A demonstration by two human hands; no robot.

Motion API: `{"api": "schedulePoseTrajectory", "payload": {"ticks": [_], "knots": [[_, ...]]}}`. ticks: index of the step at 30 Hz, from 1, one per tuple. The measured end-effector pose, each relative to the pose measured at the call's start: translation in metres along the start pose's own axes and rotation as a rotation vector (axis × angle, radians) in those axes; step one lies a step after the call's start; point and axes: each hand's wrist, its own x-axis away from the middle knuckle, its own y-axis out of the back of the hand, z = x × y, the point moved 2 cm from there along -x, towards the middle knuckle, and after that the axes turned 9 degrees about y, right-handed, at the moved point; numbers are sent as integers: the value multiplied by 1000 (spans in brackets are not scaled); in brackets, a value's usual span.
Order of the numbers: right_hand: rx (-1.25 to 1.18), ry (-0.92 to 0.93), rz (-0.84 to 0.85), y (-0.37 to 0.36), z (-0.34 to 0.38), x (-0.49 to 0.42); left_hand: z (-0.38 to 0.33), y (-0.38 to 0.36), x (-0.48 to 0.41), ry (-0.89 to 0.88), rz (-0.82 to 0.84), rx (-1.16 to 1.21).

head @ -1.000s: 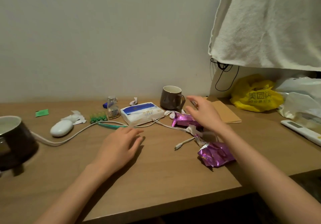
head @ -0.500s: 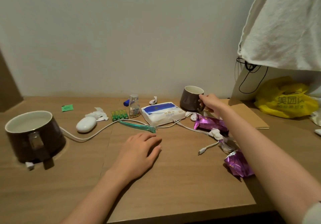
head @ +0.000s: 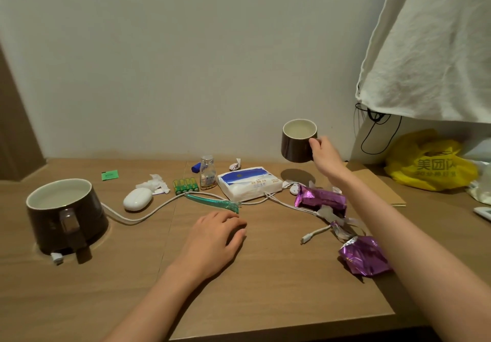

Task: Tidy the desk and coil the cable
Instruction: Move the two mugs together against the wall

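Observation:
My right hand (head: 324, 153) grips the handle of a small brown mug (head: 297, 141) and holds it in the air above the back of the wooden desk (head: 265, 283). My left hand (head: 212, 238) rests flat on the desk near the middle, fingers relaxed. A white cable (head: 148, 213) snakes from a big brown mug (head: 65, 215) at the left, past a tissue pack (head: 248, 186), and ends in a loose plug (head: 309, 238). Two purple wrappers (head: 320, 199) lie under my right forearm, the nearer wrapper (head: 364, 255) at the desk's right.
At the back lie a white oval case (head: 137, 199), green batteries (head: 186, 184), a small clear bottle (head: 207, 173), crumpled tissue (head: 156, 183), a teal strip (head: 212, 200) and a green slip (head: 109, 175). A yellow bag (head: 427, 165) and brown paper (head: 377, 187) sit at the right under a hanging cloth (head: 430, 49).
My right hand reached the small brown mug, took its handle and lifted it off the desk. My left hand stayed resting on the desk.

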Motion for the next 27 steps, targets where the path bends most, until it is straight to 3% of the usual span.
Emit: {"api": "schedulePoseTrajectory", "payload": {"ticks": [6, 14, 27], "knots": [[-127, 228, 67, 19, 58, 42, -7, 30, -3, 61, -117, 279], [-275, 429, 201, -11, 146, 88, 12, 139, -11, 128, -314, 645], [-503, 507, 426, -135, 256, 89, 130, 231, 4, 234, -508, 561]]}}
